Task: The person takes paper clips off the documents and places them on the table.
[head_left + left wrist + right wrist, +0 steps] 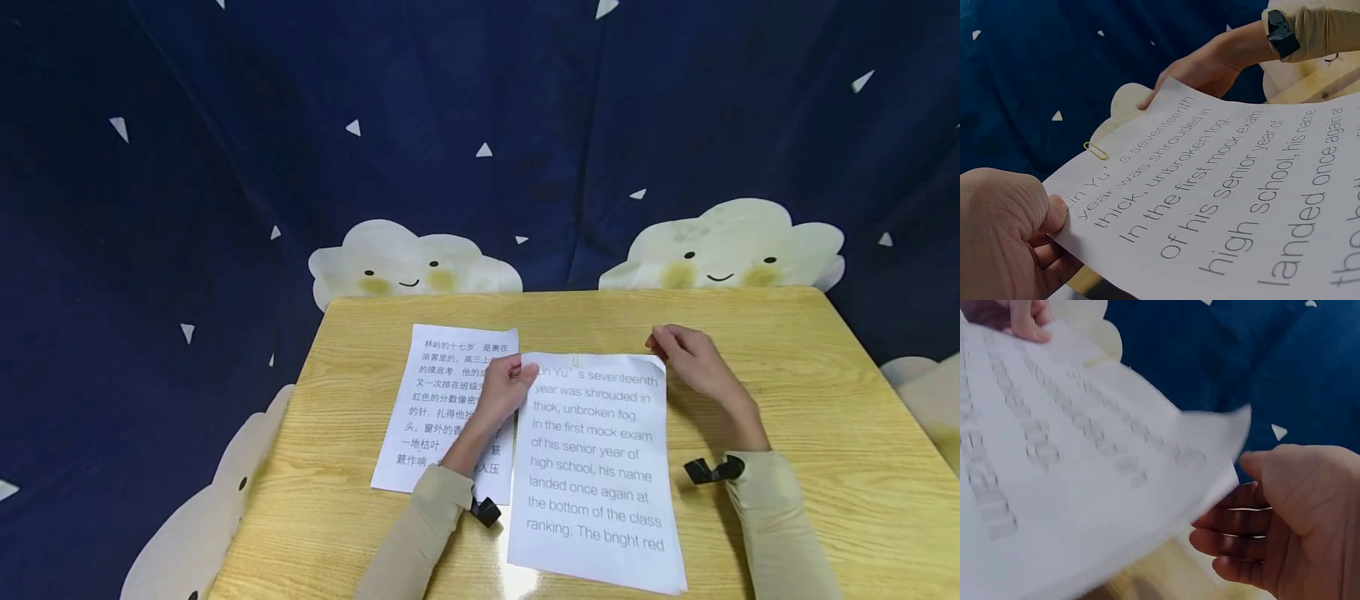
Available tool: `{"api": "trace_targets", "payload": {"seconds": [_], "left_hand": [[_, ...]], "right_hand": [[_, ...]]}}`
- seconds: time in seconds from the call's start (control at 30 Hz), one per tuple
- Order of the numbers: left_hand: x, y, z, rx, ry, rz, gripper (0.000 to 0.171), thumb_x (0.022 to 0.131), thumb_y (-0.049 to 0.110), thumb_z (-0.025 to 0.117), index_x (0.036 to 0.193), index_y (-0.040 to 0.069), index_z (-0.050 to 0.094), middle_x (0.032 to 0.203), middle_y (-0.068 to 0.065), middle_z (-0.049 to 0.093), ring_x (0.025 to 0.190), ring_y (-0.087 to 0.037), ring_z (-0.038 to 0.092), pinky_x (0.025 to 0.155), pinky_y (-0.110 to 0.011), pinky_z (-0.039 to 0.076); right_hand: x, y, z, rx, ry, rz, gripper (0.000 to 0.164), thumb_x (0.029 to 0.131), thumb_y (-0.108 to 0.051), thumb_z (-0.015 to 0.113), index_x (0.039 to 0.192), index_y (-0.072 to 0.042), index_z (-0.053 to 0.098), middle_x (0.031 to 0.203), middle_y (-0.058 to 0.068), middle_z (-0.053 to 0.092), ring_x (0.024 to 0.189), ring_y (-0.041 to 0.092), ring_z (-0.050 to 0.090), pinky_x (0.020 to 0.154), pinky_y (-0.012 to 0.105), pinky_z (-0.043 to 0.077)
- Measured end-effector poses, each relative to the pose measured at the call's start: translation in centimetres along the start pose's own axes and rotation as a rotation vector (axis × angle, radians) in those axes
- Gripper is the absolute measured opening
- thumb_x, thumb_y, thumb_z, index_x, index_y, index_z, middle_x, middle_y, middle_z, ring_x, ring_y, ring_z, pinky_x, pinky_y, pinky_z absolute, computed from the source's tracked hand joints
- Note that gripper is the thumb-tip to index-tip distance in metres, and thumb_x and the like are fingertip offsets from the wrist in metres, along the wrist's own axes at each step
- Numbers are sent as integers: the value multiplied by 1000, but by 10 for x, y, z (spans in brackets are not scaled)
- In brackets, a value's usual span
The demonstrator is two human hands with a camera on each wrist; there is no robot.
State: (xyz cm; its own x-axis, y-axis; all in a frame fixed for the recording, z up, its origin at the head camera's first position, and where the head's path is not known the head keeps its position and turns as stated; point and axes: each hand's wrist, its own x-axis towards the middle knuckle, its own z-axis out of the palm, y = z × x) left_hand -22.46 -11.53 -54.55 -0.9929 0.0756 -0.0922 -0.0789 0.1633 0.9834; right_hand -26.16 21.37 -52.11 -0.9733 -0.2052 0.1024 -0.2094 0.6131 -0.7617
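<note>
My left hand (504,390) pinches the upper left corner of a small stack of white sheets (592,562) printed in English, thumb on top and fingers beneath. A yellow paper clip (1095,150) sits on the stack's top edge. The stack is lifted at its top, its lower end toward me. By the upper right corner is my right hand (1300,515), its fingers loosely bent and its thumb apart from them. In the right wrist view its fingertips come right at the sheets' edge, and the corner there curls up.
A white sheet with Chinese print (442,400) lies on the wooden table (810,400) to the left, partly covered by my left hand and forearm. A dark blue curtain (480,83) with clouds and white triangles hangs behind the table's far edge.
</note>
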Motion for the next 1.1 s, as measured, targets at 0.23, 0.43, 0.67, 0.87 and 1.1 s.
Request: {"api": "trace_targets", "payload": {"seconds": [0.23, 0.43, 0.67, 0.87, 1.1], "left_hand": [[-2, 1, 3, 17, -21, 5, 19, 104, 16, 65, 110, 3, 77, 81, -7, 76, 63, -14, 69, 59, -23, 53], [-3, 1, 5, 9, -22, 18, 18, 103, 17, 66, 102, 2, 77, 78, -8, 75, 60, -12, 65, 56, -21, 49], [-5, 1, 7, -14, -47, 15, 18, 103, 15, 65, 110, 3, 77, 82, -8, 77, 63, -14, 69, 60, -24, 54], [-8, 5, 12, -8, -52, 5, 16, 103, 15, 66, 107, 5, 78, 82, -6, 77, 63, -14, 69, 59, -23, 53], [-10, 7, 15, 29, -61, 40, 18, 103, 14, 66, 94, 2, 76, 73, -5, 73, 54, -8, 57, 51, -20, 40]], "right_hand": [[-1, -21, 10, 97, -135, -19, 56, 115, -40, 35, 112, 2, 70, 103, 17, 72, 86, 21, 64, 76, 25, 50], [-2, -35, 13, 103, -203, -75, 45, 114, -36, 42, 102, -5, 73, 87, 10, 70, 75, 21, 65, 67, 30, 53], [-3, -42, 21, 56, -191, -187, 14, 104, -19, 68, 99, -7, 75, 83, 2, 69, 73, 13, 59, 67, 23, 48], [-2, -46, 29, 30, -194, -224, 5, 100, -10, 71, 100, -7, 75, 85, 0, 70, 74, 13, 60, 69, 23, 50], [-2, -54, 36, 0, -211, -204, 5, 101, -11, 70, 102, -7, 74, 87, 0, 71, 76, 15, 61, 70, 25, 51]]}}
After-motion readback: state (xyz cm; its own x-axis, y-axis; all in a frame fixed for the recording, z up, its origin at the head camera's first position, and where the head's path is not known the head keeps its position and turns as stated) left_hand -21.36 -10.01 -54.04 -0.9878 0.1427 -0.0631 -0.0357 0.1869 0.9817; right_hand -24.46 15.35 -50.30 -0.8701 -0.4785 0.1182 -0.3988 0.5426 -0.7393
